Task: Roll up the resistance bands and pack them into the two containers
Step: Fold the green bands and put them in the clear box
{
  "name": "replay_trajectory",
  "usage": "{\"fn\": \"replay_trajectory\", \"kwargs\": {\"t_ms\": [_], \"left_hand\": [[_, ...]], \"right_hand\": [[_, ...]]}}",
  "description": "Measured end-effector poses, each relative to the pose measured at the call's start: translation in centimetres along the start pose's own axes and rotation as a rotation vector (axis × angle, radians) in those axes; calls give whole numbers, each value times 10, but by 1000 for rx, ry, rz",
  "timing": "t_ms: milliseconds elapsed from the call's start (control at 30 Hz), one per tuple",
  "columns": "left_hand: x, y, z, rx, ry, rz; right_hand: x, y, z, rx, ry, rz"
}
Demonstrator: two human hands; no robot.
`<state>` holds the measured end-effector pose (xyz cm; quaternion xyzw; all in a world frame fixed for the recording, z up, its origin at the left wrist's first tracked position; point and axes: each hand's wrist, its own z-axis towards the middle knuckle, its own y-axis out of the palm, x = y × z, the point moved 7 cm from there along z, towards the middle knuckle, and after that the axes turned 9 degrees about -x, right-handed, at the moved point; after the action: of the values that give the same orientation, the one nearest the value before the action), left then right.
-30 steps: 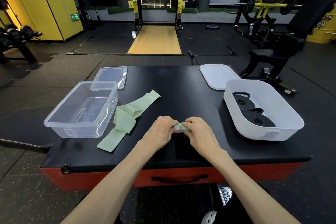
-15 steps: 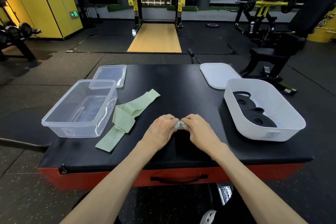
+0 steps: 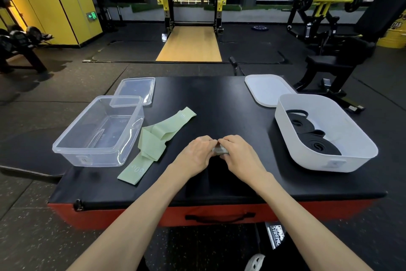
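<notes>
Head view.

Left hand [image 3: 196, 154]: fingers curled, pinching the left end of a small pale-green roll [image 3: 220, 150]. Knuckles up, back of the hand toward the camera, heel of the hand low over the pad [image 3: 219, 105]; whether it touches cannot be told.

Right hand [image 3: 239, 154]: fingers curled over the right end of the same roll, thumb hidden under it. Fingertips of the two hands meet above the roll. Both forearms come in from the near edge and converge at the middle of the pad.

Roll: clamped between the two hands, only a short strip of it showing in the gap between them. How tightly it is wound cannot be read.

Green bands [image 3: 153, 141]: loose, flat and partly folded over one another, lying on the pad left of the left hand, apart from it, just beside the clear box [image 3: 92, 158]. Printed marks on the near end are too small to read with certainty.

Clear box: at the left edge of the pad, open. Clear lid [image 3: 135, 90] behind it, one edge resting on the box's far rim.

White tub [image 3: 318, 162]: at the right edge, well apart from the right hand, open, with coiled black bands [image 3: 318, 146] inside. White lid [image 3: 268, 89] flat on the pad behind it.
</notes>
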<state>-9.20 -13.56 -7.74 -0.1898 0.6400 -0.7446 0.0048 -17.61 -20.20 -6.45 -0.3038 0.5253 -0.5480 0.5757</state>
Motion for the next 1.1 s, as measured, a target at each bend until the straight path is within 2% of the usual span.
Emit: {"fn": "replay_trajectory", "kwargs": {"t_ms": [467, 567, 700, 800, 933, 1100], "left_hand": [[1, 0, -4, 80, 22, -65], [2, -1, -6, 97, 50, -7], [12, -6, -8, 103, 148, 183], [11, -16, -5, 65, 133, 259], [-10, -30, -15, 58, 73, 313], [-34, -55, -34, 117, 69, 333]], "right_hand": [[6, 2, 0, -8, 5, 10], [4, 3, 0, -3, -10, 17], [0, 1, -2, 51, -27, -4], [-4, 6, -6, 86, 4, 22], [-4, 21, -7, 7, 116, -33], [-30, 40, 6, -176, 69, -71]]}}
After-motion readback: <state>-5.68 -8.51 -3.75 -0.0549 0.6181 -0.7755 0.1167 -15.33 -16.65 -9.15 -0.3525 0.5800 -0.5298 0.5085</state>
